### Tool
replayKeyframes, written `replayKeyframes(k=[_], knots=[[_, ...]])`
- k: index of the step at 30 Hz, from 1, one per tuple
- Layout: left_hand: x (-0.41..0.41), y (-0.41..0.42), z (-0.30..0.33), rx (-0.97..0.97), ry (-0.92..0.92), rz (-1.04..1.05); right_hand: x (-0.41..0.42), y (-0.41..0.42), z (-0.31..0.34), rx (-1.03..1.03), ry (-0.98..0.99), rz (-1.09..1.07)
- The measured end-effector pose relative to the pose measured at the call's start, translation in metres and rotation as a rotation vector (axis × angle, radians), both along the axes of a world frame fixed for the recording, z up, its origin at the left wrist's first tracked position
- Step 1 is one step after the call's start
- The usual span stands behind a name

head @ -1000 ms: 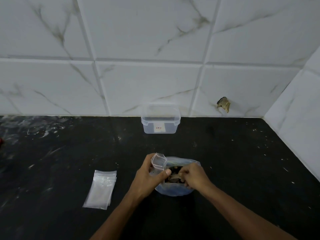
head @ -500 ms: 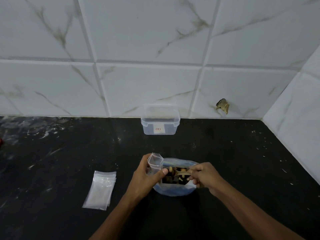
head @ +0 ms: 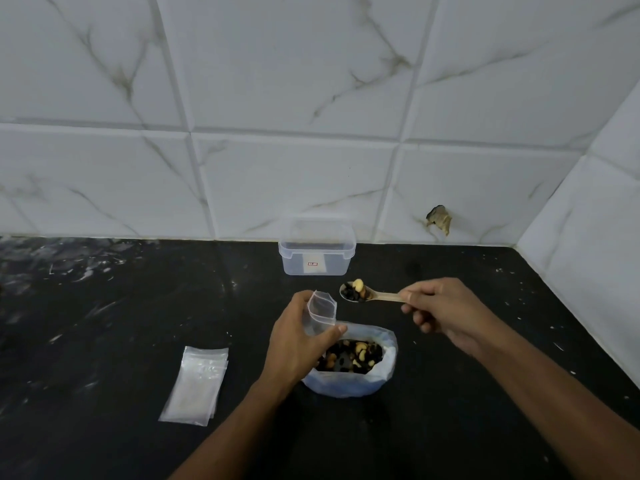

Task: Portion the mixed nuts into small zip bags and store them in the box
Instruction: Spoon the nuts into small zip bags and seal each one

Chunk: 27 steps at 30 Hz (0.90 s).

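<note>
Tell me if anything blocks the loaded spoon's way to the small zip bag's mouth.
Nothing visible does. The spoon in the right hand hangs just right of and above the small zip bag, held upright by the left hand; only open air lies between.

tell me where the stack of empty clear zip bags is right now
In the head view the stack of clear zip bags lies flat on the black counter, left of the left hand.

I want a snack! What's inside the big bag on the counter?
Mixed nuts, pale and dark pieces, fill the open big bag. The left hand covers the bag's left edge, so whatever lies there or deeper stays hidden.
</note>
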<state>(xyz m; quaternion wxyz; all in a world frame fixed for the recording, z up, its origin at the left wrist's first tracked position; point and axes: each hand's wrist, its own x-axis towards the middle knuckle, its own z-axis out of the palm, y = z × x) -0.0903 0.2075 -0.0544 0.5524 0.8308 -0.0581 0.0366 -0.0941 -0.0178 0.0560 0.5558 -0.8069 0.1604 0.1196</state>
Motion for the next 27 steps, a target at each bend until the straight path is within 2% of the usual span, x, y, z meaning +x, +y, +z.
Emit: replayKeyframes(k=[4, 12, 15, 18, 21, 24, 27], knots=[[0.005, -0.013, 0.001, 0.051, 0.029, 0.015, -0.004, 0.012, 0.011, -0.151, -0.109, 0.087], [0.005, -0.027, -0.005, 0.034, 0.031, 0.031, -0.023, 0.048, -0.002, -0.914, -0.511, 0.426], [0.004, -0.027, -0.005, -0.030, 0.021, 0.025, -0.034, 0.056, -0.014, -1.065, -0.631, 0.576], [0.002, -0.027, -0.004, -0.063, 0.013, 0.014, -0.041, 0.056, -0.016, -1.123, -0.762, 0.622], [0.002, -0.026, -0.006, -0.091, 0.023, 0.010, -0.040, 0.054, -0.014, -1.094, -0.808, 0.580], [0.002, -0.022, -0.006, -0.105, 0.038, 0.023, -0.035, 0.046, -0.007, -0.969, -0.794, 0.437], [-0.002, -0.013, -0.005, -0.140, 0.039, 0.028, -0.029, 0.033, 0.003, -0.752, -0.755, 0.233]])
